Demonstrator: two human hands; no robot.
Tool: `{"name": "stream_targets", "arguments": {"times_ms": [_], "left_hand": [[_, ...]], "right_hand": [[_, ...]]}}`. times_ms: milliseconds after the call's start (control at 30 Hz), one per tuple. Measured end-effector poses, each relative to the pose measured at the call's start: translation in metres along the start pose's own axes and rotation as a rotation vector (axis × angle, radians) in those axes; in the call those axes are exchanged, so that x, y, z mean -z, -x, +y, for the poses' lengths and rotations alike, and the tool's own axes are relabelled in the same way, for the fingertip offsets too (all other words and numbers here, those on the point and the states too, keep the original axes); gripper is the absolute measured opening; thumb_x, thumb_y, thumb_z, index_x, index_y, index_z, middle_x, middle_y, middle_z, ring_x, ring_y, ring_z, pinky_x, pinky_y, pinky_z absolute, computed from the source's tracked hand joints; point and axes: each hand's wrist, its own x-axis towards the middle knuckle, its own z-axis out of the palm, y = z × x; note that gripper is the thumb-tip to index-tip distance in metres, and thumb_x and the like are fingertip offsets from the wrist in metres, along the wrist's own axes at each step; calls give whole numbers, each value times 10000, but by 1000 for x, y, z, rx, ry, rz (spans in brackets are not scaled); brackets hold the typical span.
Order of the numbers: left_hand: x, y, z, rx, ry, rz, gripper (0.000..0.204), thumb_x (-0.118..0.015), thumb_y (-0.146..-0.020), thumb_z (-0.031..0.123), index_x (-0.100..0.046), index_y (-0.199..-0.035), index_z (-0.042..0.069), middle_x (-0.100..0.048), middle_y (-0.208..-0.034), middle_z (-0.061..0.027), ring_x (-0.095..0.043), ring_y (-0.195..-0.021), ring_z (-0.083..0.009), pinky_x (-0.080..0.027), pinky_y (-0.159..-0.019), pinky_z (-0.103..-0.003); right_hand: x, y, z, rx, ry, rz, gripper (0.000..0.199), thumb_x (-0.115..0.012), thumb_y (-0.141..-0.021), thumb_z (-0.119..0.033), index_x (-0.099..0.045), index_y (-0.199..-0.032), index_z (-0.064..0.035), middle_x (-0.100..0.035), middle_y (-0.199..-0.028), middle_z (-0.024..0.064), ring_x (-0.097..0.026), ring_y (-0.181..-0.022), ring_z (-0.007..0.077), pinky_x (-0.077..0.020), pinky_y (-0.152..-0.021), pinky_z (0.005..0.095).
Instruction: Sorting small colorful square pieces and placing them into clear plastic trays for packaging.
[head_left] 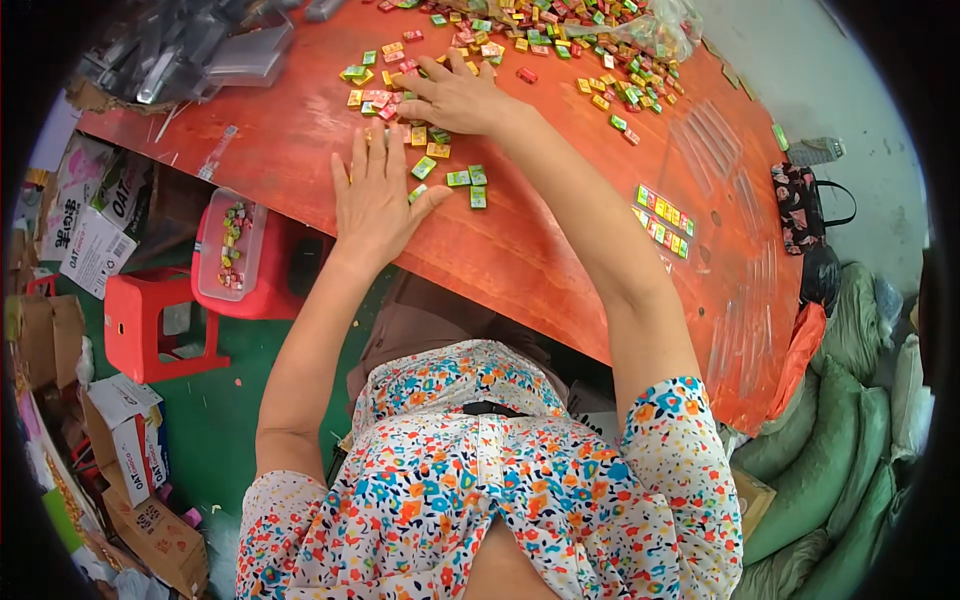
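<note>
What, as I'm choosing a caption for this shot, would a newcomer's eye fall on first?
Probably the red-orange table, with a bright heap of small red, yellow and green packets toward its far edge. Nearer, the left hand and right hand reach to a smaller cluster of packets. The flowered shirt stands out at the bottom middle.

The person wears a white top (420, 490) scattered with small red, orange, blue and green flowers. Its loose short sleeves (675, 420) end above the elbows; a pale placket (490, 455) runs down the front. Brownish trousers (425, 308) show below the bench's (540, 280) near edge. Both hands (378, 205) are bare.
</note>
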Motion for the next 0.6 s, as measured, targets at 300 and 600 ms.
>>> {"name": "stream_targets", "arguments": {"times_ms": [300, 600], "left_hand": [[4, 1, -6, -130, 18, 10, 822, -364, -905, 694, -244, -1536, 182, -216, -1585, -150, -166, -1458, -390, -118, -1151, -596], [11, 10, 7, -309, 41, 72, 644, -452, -964, 517, -385, -1469, 122, -351, -1531, -81, -261, -1426, -357, -172, -1159, -543]], "right_hand": [[12, 128, -2, 252, 179, -117, 601, -372, -967, -573, -300, -1509, -323, -239, -1592, 31, -180, -1455, 379, -151, -1107, 679], [27, 194, 37, -62, -255, 143, 491, -480, -993, -420, -489, -1405, -154, -454, -1476, 57, -331, -1419, 291, -159, -1175, 515]]}}
